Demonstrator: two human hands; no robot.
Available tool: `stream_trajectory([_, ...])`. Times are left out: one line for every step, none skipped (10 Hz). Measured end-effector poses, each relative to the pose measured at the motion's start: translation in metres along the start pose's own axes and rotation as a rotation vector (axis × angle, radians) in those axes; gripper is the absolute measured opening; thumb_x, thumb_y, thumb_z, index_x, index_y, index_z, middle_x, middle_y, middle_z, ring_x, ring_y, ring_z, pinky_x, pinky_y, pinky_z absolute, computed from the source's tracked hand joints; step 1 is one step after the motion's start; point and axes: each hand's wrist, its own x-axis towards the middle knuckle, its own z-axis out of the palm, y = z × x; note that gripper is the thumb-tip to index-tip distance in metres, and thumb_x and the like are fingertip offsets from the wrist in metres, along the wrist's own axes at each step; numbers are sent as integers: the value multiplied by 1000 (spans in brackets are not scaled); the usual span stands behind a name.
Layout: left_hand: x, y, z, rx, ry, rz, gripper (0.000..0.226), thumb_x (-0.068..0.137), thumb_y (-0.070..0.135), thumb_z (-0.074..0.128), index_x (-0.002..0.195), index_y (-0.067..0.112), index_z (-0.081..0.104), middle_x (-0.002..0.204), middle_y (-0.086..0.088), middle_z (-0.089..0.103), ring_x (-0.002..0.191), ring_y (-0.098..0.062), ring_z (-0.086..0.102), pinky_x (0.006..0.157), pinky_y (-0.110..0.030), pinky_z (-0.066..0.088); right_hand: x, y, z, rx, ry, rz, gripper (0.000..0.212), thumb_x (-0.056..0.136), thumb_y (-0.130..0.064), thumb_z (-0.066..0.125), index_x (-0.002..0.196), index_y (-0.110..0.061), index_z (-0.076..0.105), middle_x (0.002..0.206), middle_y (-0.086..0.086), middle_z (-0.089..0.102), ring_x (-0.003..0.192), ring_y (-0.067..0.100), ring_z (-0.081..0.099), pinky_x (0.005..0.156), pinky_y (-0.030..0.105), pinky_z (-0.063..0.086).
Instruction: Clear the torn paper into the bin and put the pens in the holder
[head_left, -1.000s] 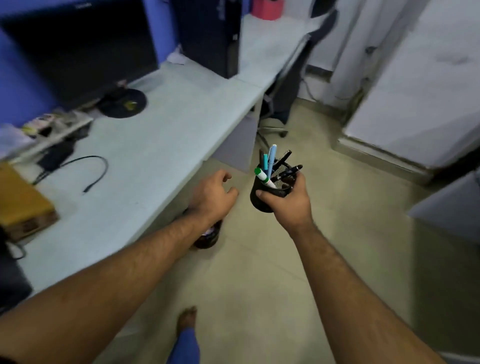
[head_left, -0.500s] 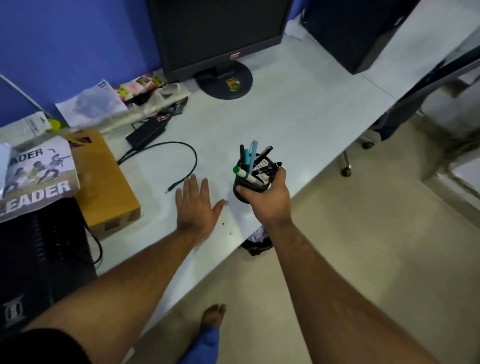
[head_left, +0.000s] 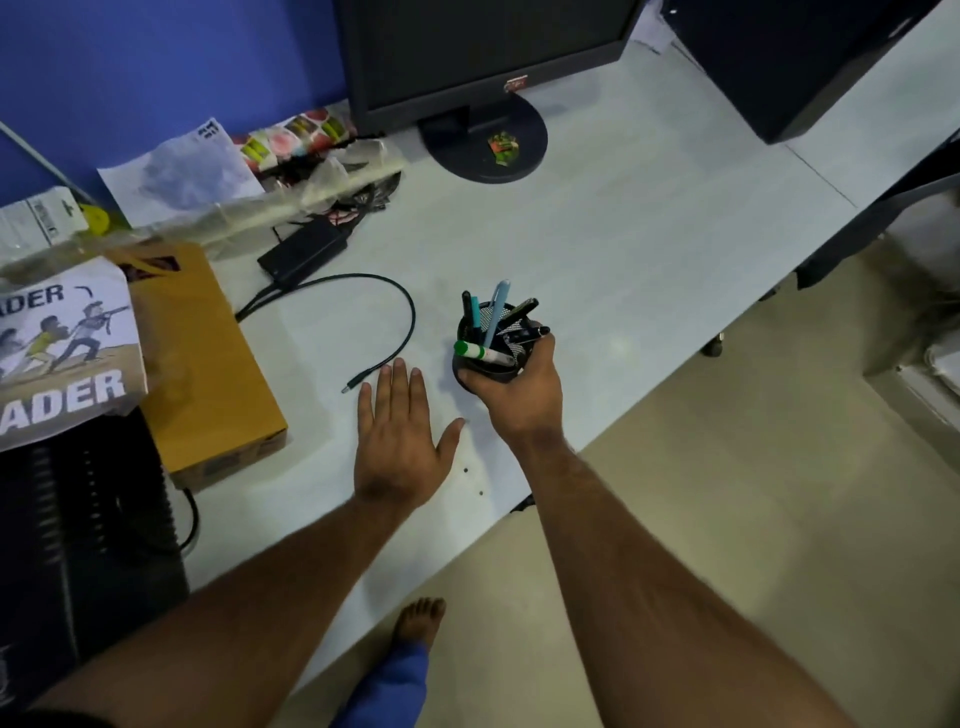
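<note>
My right hand (head_left: 519, 395) grips a black mesh pen holder (head_left: 480, 371) from its near side, at or just above the pale desk (head_left: 597, 270). Several pens (head_left: 496, 322) stick out of the holder, among them a light blue one and a white marker with a green cap. My left hand (head_left: 400, 441) lies flat on the desk just left of the holder, fingers spread and holding nothing. No torn paper or bin shows in this view.
A black cable (head_left: 395, 322) and power adapter (head_left: 304, 252) lie left of the holder. A brown box (head_left: 208, 364) under a printed sheet (head_left: 62, 353) sits at the left. Behind stand a monitor (head_left: 483, 47) on its round base (head_left: 485, 137), a computer tower (head_left: 800, 57) and loose papers (head_left: 182, 174).
My view swung from the floor to the desk. My right hand carried the holder from over the floor onto the desk area. My left hand came up and flattened on the desk.
</note>
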Motion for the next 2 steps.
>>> stream_trajectory([-1,0,-1,9,-3,12,80,98,61,28,149,-1,30,156,-23,27,148,-36,22,119,-53,19,2,2,1,6,-5,15,65,68,-33,89,117,-29,46,111,-15,69,101,3,67,89,29,56])
stream_trajectory([2,0,0,-27,11,-13,81,97,62,29,149,0,32,156,-22,29,147,-35,24,119,-51,19,3,-2,2,4,-21,41,69,69,-25,88,121,-24,43,115,-10,68,102,8,67,91,34,55])
